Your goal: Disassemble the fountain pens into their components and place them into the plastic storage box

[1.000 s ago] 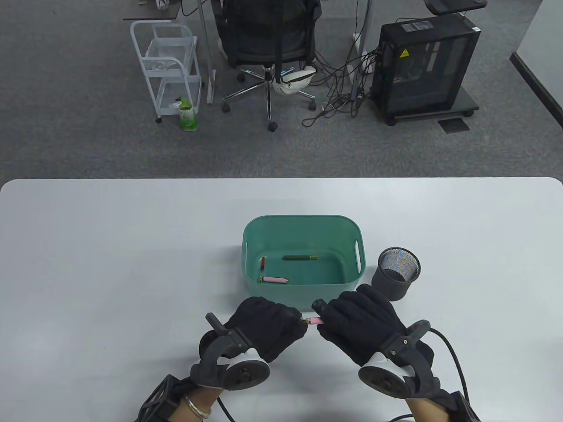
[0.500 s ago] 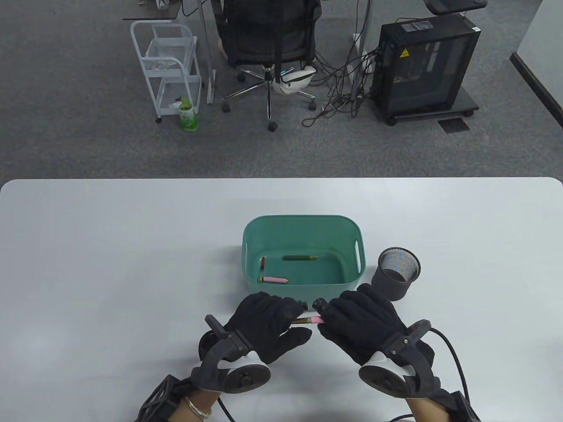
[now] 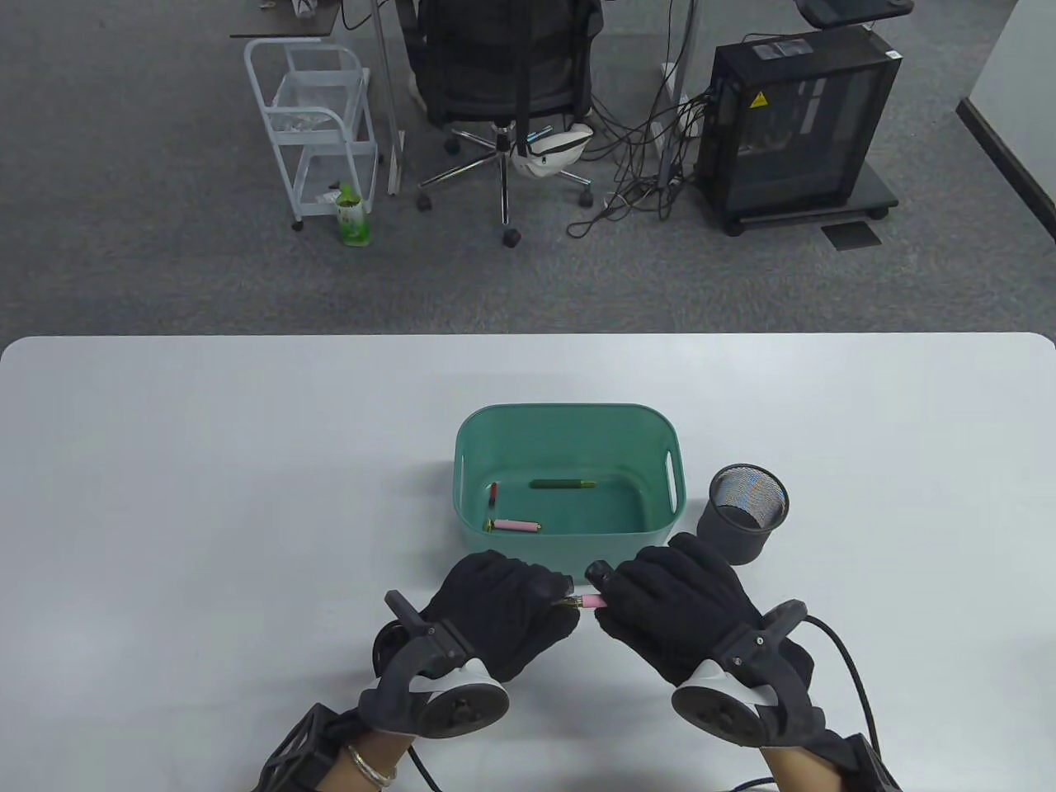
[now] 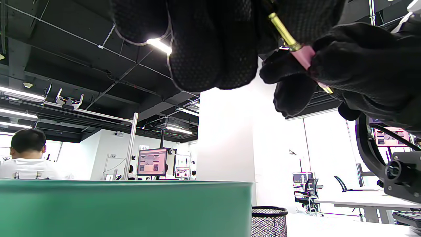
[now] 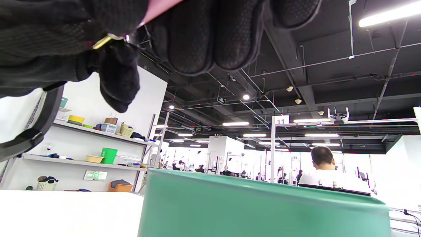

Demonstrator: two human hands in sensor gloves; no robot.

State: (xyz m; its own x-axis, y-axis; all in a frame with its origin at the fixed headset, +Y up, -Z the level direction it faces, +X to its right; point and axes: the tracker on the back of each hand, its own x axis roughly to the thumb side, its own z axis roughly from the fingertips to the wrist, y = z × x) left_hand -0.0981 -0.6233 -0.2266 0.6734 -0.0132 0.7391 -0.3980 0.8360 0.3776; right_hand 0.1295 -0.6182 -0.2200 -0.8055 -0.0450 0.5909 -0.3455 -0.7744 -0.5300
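Left wrist view shows what the table view hides: the pink pen section [image 4: 304,56] has a gold stem running into the left hand [image 3: 503,606], fingers pinching it, while the right hand [image 3: 676,602] grips the pink end. Pen sits above the tabletop [image 3: 206,495] near its front edge, just short of the green storage box [image 3: 569,417], which holds a pink part [image 3: 516,525], a green part [image 3: 563,484] and a small red piece [image 3: 493,493].

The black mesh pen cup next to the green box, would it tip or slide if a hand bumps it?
Probably slides rather than tips: the mesh pen cup looks squat, about as wide as tall, standing upright on the smooth white table. Its wire mesh wall and apparently bare inside suggest it is light, so a knock from the right hand could shift it easily.
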